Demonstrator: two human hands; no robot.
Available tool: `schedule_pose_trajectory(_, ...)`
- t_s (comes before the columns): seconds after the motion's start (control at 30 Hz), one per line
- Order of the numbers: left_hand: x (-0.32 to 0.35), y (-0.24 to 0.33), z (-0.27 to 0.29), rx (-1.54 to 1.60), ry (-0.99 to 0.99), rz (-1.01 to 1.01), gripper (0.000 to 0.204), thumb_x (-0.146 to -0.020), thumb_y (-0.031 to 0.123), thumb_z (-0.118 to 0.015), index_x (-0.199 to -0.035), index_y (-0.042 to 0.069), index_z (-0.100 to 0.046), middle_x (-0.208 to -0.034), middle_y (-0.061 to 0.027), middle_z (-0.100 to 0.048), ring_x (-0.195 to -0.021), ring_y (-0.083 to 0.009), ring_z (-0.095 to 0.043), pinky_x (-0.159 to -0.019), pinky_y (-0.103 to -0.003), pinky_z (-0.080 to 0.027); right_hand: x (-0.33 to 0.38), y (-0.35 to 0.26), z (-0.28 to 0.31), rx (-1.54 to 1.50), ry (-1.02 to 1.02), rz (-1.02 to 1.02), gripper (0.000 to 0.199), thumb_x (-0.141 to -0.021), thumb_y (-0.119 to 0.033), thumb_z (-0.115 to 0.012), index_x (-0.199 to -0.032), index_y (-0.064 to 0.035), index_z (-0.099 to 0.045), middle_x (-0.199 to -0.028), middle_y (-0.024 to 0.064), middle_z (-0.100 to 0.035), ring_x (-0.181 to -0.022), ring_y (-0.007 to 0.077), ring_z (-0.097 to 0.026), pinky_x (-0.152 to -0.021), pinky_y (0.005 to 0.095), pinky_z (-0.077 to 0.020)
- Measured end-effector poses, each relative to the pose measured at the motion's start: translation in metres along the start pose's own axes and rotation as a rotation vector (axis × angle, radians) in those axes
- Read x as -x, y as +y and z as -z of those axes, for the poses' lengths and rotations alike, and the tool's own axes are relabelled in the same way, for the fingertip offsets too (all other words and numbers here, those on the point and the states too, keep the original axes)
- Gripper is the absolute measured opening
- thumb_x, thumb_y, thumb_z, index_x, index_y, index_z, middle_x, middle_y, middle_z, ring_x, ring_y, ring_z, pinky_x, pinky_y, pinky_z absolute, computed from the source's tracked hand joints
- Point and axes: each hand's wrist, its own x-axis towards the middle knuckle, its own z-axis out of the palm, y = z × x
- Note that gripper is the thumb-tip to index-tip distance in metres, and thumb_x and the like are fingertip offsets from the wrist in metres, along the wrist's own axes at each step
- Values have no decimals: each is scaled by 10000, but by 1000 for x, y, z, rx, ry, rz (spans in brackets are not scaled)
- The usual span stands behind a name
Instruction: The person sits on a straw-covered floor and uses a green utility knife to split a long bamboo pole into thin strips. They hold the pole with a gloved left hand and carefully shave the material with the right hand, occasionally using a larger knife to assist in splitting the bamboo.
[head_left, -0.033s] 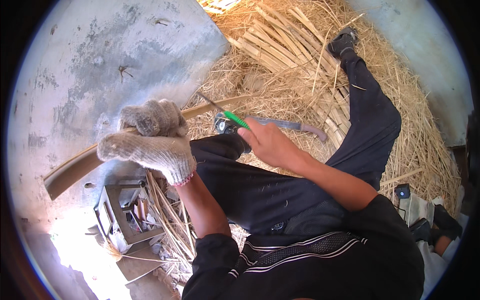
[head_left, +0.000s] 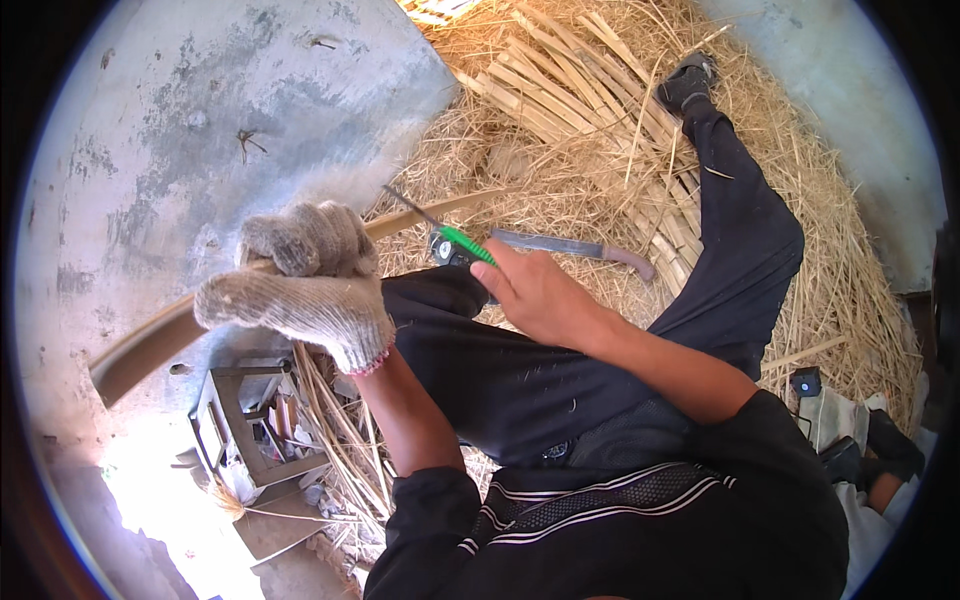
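A knit grey-white glove covers my left hand (head_left: 305,275), which is closed around a long, curved bamboo strip (head_left: 150,345). The strip's wide end sticks out to the left, and its thinner end runs off to the right past the fist. My bare right hand (head_left: 545,295) grips a knife by its green handle (head_left: 466,242). The thin dark blade points up and left, over the strip just right of the glove; whether it touches the strip I cannot tell. Beyond the right hand, a machete (head_left: 570,245) with a wooden handle lies on the shavings.
Split bamboo strips (head_left: 560,90) lie in a pile at the far side, amid straw-like shavings (head_left: 800,200). A weathered wall or board (head_left: 150,150) stands at left. Near my left forearm is a small metal frame (head_left: 265,470) with scraps. My legs (head_left: 745,250) spread around the work.
The knife and my right hand have shifted slightly left, toward the glove. The strip's wide end has dipped a little. My left hand stays nearly in place.
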Motion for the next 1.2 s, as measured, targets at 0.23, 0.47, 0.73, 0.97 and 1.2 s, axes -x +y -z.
schedule_pose_trajectory(0.23, 34, -27, 0, -137, 151, 21, 691, -755, 845, -395, -557, 198, -254, -426, 58, -186, -359, -73, -176, -320, -252, -157, 1, 5, -11, 191, 54, 21, 240, -975, -226, -490, -948, 13, -484, -581, 271, -550, -590, 479, -574, -539, 544, -451)
schedule_pose_trajectory(0.47, 28, -38, 6, 29, 94, 75, 678, -787, 808, -418, -571, 181, -275, -457, 59, -204, -392, -83, -159, -360, -261, -134, -23, 59, -27, 343, 98, -29, 240, -971, -196, -471, -946, 41, -502, -691, 287, -612, -709, 467, -634, -601, 545, -501)
schedule_pose_trajectory(0.73, 23, -34, 42, 66, 29, 64, 692, -788, 811, -413, -558, 172, -284, -438, 58, -200, -390, -87, -144, -368, -263, -134, -28, 35, -40, 303, -19, -78, 263, -969, -209, -474, -1004, 47, -522, -752, 284, -623, -731, 457, -635, -658, 520, -517)
schedule_pose_trajectory(0.97, 29, -40, 55, 90, -71, 57, 737, -741, 861, -396, -553, 158, -282, -428, 49, -218, -348, -87, -188, -317, -255, -158, -18, 32, -27, 283, -32, -96, 262, -966, -230, -505, -981, 31, -517, -683, 258, -611, -716, 436, -638, -614, 503, -509)
schedule_pose_trajectory(1.2, 27, -51, 49, 140, -256, 10, 737, -775, 826, -412, -534, 138, -308, -435, 56, -230, -318, -74, -274, -280, -237, -215, -24, 102, -26, 446, 74, -117, 218, -939, -187, -534, -980, 25, -506, -654, 265, -600, -703, 450, -633, -596, 516, -506)
